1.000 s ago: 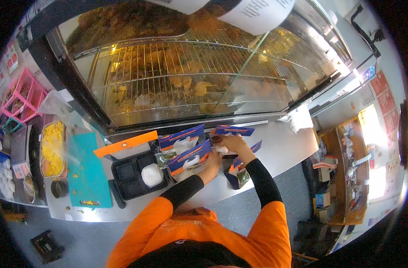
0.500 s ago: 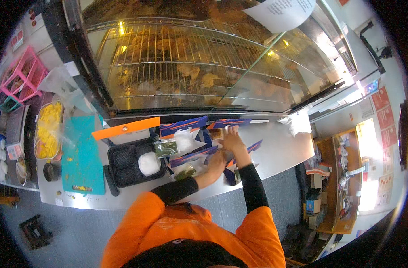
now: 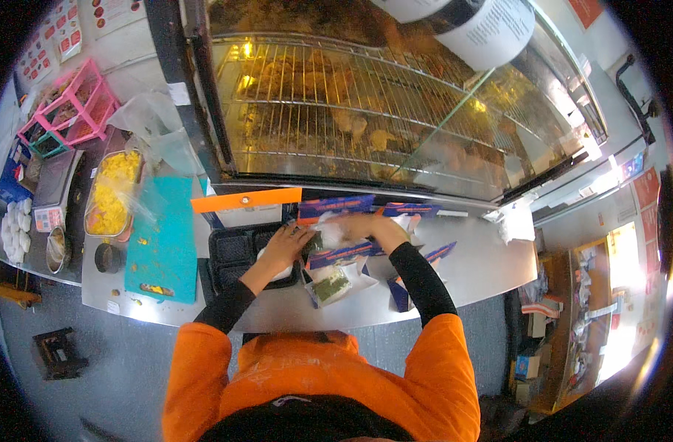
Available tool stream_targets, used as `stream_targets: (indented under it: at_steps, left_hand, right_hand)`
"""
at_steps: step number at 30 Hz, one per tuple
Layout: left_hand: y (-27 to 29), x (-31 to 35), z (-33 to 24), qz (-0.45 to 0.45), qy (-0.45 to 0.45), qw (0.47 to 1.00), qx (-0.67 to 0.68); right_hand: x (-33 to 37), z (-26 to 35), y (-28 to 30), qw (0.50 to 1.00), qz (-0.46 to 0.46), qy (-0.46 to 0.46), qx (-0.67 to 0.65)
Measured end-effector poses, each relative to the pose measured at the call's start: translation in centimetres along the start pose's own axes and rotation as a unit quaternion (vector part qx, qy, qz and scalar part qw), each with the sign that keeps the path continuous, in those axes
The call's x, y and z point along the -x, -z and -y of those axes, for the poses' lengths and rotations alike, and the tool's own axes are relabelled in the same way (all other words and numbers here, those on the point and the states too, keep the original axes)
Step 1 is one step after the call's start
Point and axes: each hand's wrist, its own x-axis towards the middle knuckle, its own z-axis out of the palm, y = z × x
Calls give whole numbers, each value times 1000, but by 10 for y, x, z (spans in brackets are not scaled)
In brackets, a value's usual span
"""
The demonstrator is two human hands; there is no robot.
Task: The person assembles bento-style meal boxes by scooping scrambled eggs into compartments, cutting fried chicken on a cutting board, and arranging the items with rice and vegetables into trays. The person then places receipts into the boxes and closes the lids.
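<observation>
My left hand rests over the right side of a black compartment tray, its fingers stretched toward a small clear packet of green flakes. Part of a white mound in that tray is hidden under this hand. My right hand reaches leftward over the paper boxes, its fingers smeared by motion near a white filling in a blue-and-orange box. In front of it, an open box holds another packet of green flakes. More boxes stand to the right.
A heated glass cabinet with wire shelves rises behind the steel counter. To the left lie a teal cutting board, a dark ring, a tray of yellow food, a scale and a pink rack.
My left hand has moved left from the boxes onto the black tray. My right hand has also shifted left, toward the white filling. The view has swung slightly to the left.
</observation>
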Motion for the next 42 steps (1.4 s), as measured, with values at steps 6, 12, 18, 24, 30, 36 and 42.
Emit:
stream_targets:
  at_steps: [6,12,18,24,30,36,42]
  left_hand:
    - [-2,-1,7,113,246,959,79]
    - [-10,-3,-15,62,295,911,280]
    - [-49,-22,-19,46,164,969,177]
    - [-69,-22,-23,149,124,981,12]
    - [-62,-1,-18,195,114,974,23]
    - [-54,6,-16,186,114,975,42]
    - [-60,4,-8,309,117,944,26]
  right_hand:
    - [-1,-21,-38,994,-34,-99,8]
    - [5,-31,-49,969,-143,-186,-81]
    - [11,-33,-38,962,-55,-173,203]
    - [85,63,13,976,-114,-186,17]
    - [91,148,-74,950,-174,-226,124]
    - [79,116,-59,940,-175,-261,134]
    - [40,58,-11,969,-86,-194,-128]
